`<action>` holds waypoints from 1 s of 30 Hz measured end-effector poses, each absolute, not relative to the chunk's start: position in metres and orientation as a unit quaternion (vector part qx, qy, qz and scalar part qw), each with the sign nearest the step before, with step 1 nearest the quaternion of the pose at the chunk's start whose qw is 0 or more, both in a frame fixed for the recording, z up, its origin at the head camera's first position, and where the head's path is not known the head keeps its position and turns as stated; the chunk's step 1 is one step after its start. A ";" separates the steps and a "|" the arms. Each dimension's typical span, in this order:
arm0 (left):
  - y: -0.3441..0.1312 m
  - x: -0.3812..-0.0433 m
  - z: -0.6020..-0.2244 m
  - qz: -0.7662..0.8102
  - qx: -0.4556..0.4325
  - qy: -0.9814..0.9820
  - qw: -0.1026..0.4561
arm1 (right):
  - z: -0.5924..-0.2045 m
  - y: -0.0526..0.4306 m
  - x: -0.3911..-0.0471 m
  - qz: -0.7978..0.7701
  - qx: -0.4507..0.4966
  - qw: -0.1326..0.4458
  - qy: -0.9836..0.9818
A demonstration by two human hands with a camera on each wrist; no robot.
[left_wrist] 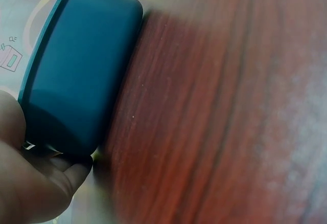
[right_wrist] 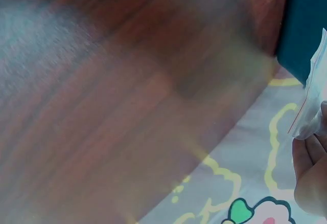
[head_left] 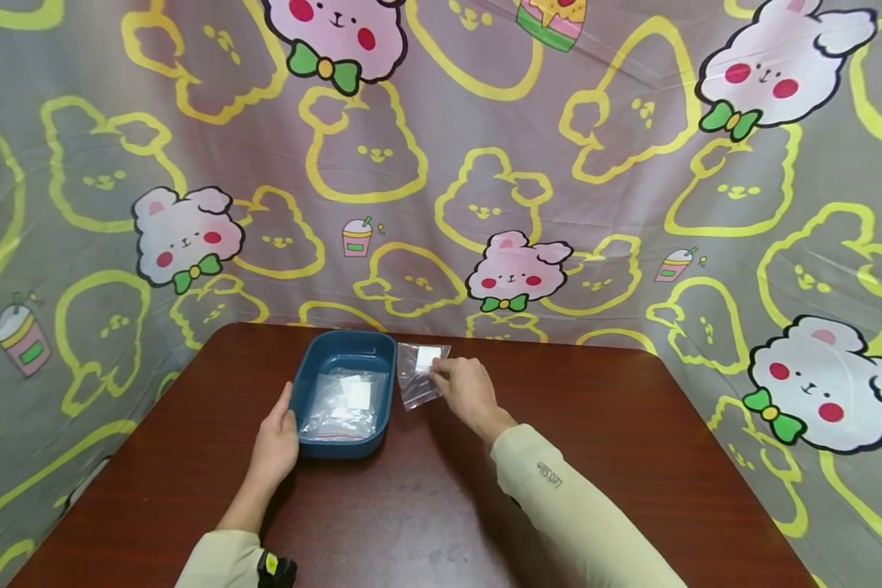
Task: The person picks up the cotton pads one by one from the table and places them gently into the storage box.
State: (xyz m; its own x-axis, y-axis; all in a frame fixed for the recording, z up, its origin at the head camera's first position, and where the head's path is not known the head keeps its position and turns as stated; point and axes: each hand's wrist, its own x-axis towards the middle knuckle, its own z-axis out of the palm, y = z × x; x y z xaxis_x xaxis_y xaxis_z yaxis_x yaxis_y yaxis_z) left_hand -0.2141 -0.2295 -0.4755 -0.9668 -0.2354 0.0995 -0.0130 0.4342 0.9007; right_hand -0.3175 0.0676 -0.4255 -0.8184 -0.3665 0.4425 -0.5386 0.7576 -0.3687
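Observation:
A blue rectangular plastic tray (head_left: 341, 449) sits on the table, its long sides running away from me. Inside it lie clear zip bags (head_left: 331, 408) with white labels or papers, overlapping one another. My left hand (head_left: 275, 437) holds the tray by its left side; in the left wrist view its thumb is at the rim and its fingers curl around the lower edge of the tray (left_wrist: 87, 65). Just right of the tray, my right hand (head_left: 469, 394) pinches another clear zip bag (head_left: 414, 385) by its white label. That bag (right_wrist: 310, 98) hangs beside the tray wall in the right wrist view.
The dark red wooden table (head_left: 595, 457) has rounded far corners. Behind it and on both sides hangs a grey cloth (head_left: 603, 204) printed with cartoon rabbits and yellow outlines. A black strap device (head_left: 275, 567) is on the left sleeve.

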 end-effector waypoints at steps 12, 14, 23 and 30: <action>-0.229 -0.215 -0.475 -0.531 0.077 -0.837 0.104 | -0.409 0.067 -0.321 0.264 0.236 0.160 -0.922; -0.229 -0.215 -0.476 -0.532 0.078 -0.837 0.101 | -0.409 0.067 -0.321 0.264 0.236 0.159 -0.922; -0.228 -0.215 -0.476 -0.530 0.081 -0.837 0.103 | -0.415 0.054 -0.320 0.255 0.239 0.151 -0.925; -0.228 -0.215 -0.476 -0.532 0.086 -0.836 0.103 | -0.416 0.034 -0.313 0.250 0.255 0.134 -0.924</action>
